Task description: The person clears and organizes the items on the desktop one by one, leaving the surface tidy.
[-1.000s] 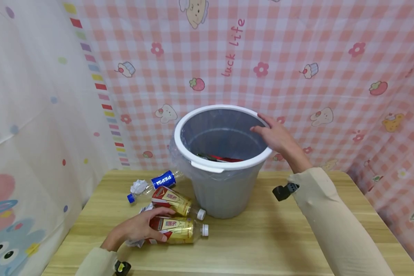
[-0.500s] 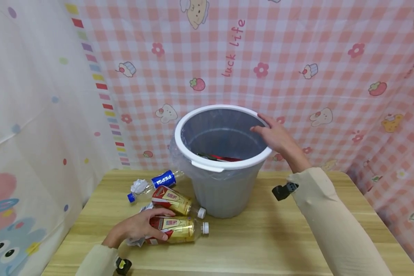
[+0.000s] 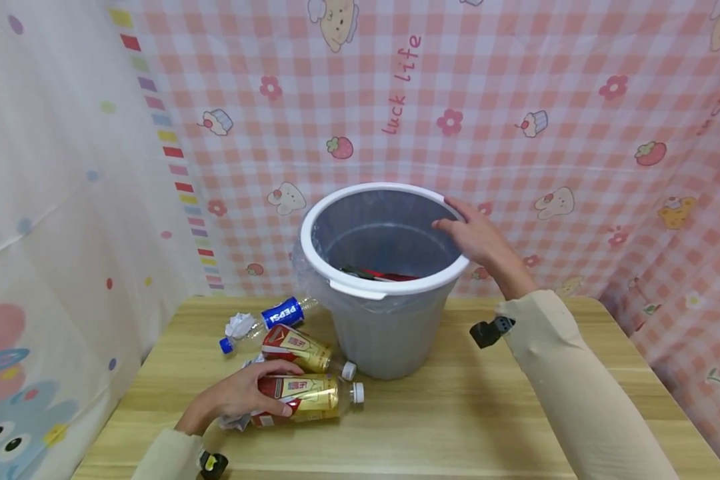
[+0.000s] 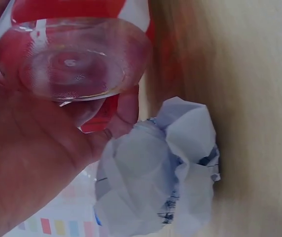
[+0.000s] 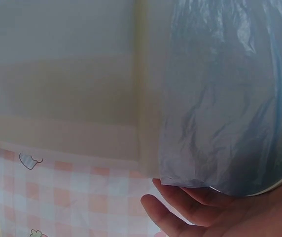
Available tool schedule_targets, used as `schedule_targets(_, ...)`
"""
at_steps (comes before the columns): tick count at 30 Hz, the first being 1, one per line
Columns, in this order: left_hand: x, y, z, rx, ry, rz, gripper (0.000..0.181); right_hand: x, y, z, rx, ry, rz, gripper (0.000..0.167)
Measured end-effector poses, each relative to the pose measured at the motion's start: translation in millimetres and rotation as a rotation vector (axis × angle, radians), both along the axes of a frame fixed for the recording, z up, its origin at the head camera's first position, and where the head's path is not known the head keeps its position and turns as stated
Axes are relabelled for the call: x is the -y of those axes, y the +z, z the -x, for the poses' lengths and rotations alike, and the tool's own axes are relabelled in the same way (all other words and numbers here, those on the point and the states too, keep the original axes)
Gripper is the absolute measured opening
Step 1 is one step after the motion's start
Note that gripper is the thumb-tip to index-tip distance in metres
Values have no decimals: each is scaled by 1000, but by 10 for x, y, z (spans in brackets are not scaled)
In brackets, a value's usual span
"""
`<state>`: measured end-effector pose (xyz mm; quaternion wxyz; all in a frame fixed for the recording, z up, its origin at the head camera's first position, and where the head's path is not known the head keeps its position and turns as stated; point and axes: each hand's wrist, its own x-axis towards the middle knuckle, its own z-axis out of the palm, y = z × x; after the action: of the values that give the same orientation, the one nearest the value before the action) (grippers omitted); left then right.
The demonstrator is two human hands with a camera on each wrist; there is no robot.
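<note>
At a wood-grain table [image 3: 516, 433] backed by pink gingham cloth [image 3: 426, 153], my left hand [image 3: 246, 393] grips a gold-and-red labelled bottle [image 3: 318, 399] lying left of the grey bin [image 3: 384, 340], whose rim my right hand [image 3: 483, 237] clasps.

The left wrist view shows crumpled printed paper [image 4: 156, 168] just beside the bottle's base, mostly hidden from the head view by my hand; the right wrist view, plastic liner [image 5: 220, 108] hanging outside the bin; the head view, something red [image 3: 396, 275] within. Beyond my bottle lie its twin [image 3: 297, 347] and a Pepsi bottle [image 3: 283, 313]; rightward, wood stretches to the table's edge.
</note>
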<state>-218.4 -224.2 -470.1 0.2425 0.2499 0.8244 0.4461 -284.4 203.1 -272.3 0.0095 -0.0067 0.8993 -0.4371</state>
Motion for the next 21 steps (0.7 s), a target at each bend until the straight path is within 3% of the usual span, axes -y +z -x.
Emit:
schedule_targets(7,-18,49,-1,-37,43,25,54,8,-2,1,-2,5,14,68)
schedule_targets(13,-43,153,-31,-52,21,-12,55,2,-2,-5,-8,0,9,68)
schedule_targets(21,-80,324,-83,-125,22,6,54,4,-1,-14,-3,4,4,68)
